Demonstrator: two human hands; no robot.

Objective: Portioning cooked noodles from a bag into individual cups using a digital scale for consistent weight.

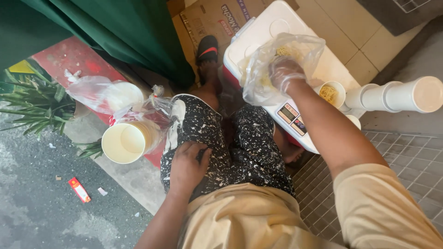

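Observation:
My right hand (pixel 285 73), in a thin clear glove, reaches into a clear plastic bag (pixel 264 64) of yellow noodles lying on a white cooler lid (pixel 267 25). Whether the fingers grip noodles is hidden by the bag. A small paper cup (pixel 330 94) holding noodles stands on a white digital scale (pixel 295 121) just right of that hand. My left hand (pixel 187 167) rests bare on my left thigh, on black speckled shorts, holding nothing.
A stack of white paper cups (pixel 397 96) lies on its side at the right. More stacked cups in plastic bags (pixel 127 140) sit at my left. Green cloth (pixel 106 32), a cardboard box (pixel 217 18) and a potted plant (pixel 32 99) lie beyond.

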